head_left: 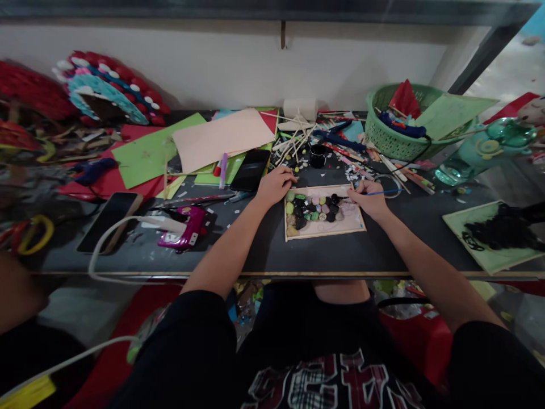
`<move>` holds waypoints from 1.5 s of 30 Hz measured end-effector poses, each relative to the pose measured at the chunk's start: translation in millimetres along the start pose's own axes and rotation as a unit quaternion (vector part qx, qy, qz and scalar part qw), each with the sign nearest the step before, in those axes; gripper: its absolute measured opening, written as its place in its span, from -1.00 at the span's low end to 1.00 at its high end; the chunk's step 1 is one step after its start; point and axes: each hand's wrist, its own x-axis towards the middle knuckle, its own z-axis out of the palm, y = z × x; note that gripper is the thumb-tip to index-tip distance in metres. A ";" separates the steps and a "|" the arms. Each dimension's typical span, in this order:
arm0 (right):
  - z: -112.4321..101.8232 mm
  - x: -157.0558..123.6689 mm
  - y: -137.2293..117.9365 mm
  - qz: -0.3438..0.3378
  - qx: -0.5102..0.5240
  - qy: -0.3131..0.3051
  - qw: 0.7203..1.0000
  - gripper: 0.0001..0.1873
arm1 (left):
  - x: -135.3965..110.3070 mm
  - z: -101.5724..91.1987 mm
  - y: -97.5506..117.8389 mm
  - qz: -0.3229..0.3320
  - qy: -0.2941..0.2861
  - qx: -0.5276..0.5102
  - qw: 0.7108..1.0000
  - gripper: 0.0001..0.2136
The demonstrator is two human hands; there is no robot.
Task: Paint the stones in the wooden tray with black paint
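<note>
Steadying the board [340, 224] on the desk [264, 250] at its top-left corner, the left hand [276, 184] lies loosely curled while the right hand [371, 199] pinches a brush [377, 193] over the stones [313, 210].

Board [340, 224] lies between phone [250, 170] and basket [394, 142].

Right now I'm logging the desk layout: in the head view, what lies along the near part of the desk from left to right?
Phone → pink glue gun → left hand → board of stones → right hand holding a brush → green board with black shapes.
</note>
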 end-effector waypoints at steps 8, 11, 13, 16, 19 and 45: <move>1.8 -4.2 4.2 -0.045 -0.009 0.031 0.998 -0.50 | -2.3 -2.3 3.5 -0.015 -0.002 0.013 1.000 -0.75; 2.7 -2.2 2.2 0.002 0.072 0.041 0.997 -0.34 | -3.2 -3.7 5.9 -0.015 0.008 0.026 1.000 -0.75; 3.2 -0.5 -0.1 0.027 0.118 0.040 0.992 -0.26 | -3.6 -4.2 6.2 -0.010 0.012 0.031 0.999 -0.75; 3.9 1.3 -1.5 0.027 0.125 0.027 0.991 -0.24 | -3.8 -3.7 4.4 -0.003 0.014 0.028 1.000 -0.75; 3.8 2.4 1.0 0.011 0.103 0.033 0.994 -0.29 | -3.7 -2.2 1.3 -0.001 0.016 0.023 1.000 -0.76; -0.6 4.9 10.0 -0.041 -0.008 -0.003 0.999 -0.49 | -4.6 -1.5 0.6 0.026 0.035 0.012 0.999 -0.76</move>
